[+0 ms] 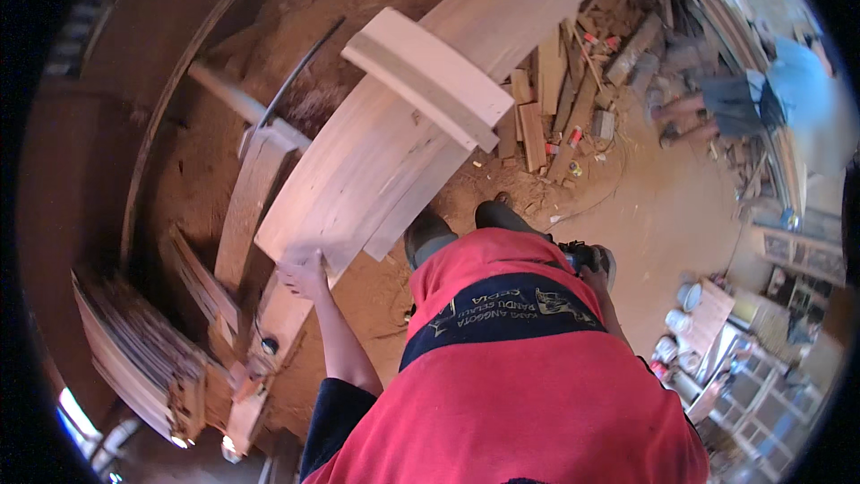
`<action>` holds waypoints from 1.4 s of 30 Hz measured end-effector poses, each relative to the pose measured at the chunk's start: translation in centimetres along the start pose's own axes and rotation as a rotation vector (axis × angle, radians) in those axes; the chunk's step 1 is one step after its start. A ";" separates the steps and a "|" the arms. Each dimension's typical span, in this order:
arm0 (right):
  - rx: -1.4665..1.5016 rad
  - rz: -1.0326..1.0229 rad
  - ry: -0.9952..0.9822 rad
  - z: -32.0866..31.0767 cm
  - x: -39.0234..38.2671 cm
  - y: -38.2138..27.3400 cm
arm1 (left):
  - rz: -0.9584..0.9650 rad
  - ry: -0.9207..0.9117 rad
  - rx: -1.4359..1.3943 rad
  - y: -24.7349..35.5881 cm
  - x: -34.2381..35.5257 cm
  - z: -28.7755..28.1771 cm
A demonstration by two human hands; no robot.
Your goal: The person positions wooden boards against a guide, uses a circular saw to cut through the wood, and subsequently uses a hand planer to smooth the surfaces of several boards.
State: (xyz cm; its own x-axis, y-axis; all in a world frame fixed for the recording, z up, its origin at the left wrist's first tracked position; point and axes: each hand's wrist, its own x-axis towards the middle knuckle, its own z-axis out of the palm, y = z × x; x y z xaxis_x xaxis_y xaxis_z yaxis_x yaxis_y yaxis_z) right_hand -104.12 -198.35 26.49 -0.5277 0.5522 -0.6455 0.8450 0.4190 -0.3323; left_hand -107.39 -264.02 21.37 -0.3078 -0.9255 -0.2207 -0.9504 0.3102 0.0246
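A wide pale wooden board (358, 157) slants from beside me up to the far right. Across its middle lies a shorter, thicker plank (425, 76). My left hand (305, 278) rests on the board's near end, its fingers spread at the corner. Close to my right side, my right hand (593, 271) is closed around a dark, compact power tool (575, 254). My body partly hides that tool, so I cannot make out its exact kind.
Timber beams (255, 188) stand to the left, with stacked curved planks (134, 350) at the lower left. Wood offcuts (573, 81) litter the ground beyond the board. A person (761, 94) is at the far right. Pots and a wooden frame (761, 403) stand lower right.
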 end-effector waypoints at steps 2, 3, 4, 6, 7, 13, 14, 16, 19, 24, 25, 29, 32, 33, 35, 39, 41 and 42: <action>0.030 -0.013 0.009 -0.7 -0.2 1.6 | 0.441 0.282 -0.017 0.9 1.8 2.7; 0.047 0.004 0.006 -0.8 -0.4 2.0 | 0.684 0.177 -0.159 2.6 2.1 3.9; 0.017 0.046 -0.001 -0.9 -0.5 2.0 | 0.923 0.063 -0.301 5.5 2.3 4.5; 0.016 0.130 0.009 -0.9 -0.8 4.0 | 1.043 -0.104 -0.178 15.0 -5.3 1.3; 0.016 0.147 0.001 -0.9 -0.8 4.8 | 1.060 -0.101 -0.164 17.3 -7.4 0.5; 0.150 0.233 0.054 -1.0 -1.0 11.8 | 1.288 -0.264 0.211 20.2 -10.5 0.3; 0.169 0.242 0.060 -1.0 -0.8 12.7 | 1.293 -0.286 0.226 20.4 -10.4 0.2; 0.202 0.269 0.078 -0.8 -1.1 14.5 | 1.272 -0.323 0.313 20.9 -10.6 0.4; 0.251 0.299 0.110 -0.2 -1.3 16.8 | 1.193 -0.364 0.267 21.9 -12.6 0.7; 0.305 0.318 0.143 0.2 -1.1 19.2 | 1.123 -0.242 0.260 22.7 -14.5 2.6; 0.312 0.321 0.151 0.0 -0.7 19.6 | 1.103 -0.238 0.254 23.1 -15.1 2.5; 0.358 0.316 0.155 -1.5 1.1 19.4 | 1.139 -0.196 0.199 22.4 -15.1 3.6; 0.366 0.360 0.122 -3.8 3.2 17.4 | 1.253 -0.128 0.295 21.6 -15.6 4.2; 0.337 0.400 0.088 -4.7 3.9 16.2 | 1.286 -0.097 0.309 21.2 -15.5 4.2; 0.244 0.280 0.214 -5.4 7.4 20.9 | 1.300 -0.089 0.300 20.4 -15.5 4.8; 0.373 0.200 0.092 -10.1 10.7 16.7 | 1.361 -0.016 0.273 20.4 -15.1 5.4; 0.403 0.174 0.081 -12.3 11.5 13.8 | 1.365 -0.003 0.281 20.7 -15.2 5.4; 0.384 0.157 0.084 -13.2 12.2 12.5 | 1.367 0.000 0.275 20.7 -15.1 5.4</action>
State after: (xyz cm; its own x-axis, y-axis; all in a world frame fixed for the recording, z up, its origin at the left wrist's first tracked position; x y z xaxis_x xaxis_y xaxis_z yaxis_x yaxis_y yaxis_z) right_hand -101.17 -176.85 23.55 -0.3822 0.6515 -0.6554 0.8780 0.0348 -0.4774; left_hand -122.21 -242.43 19.91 -0.9739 0.1414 -0.1775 0.1388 0.9899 0.0274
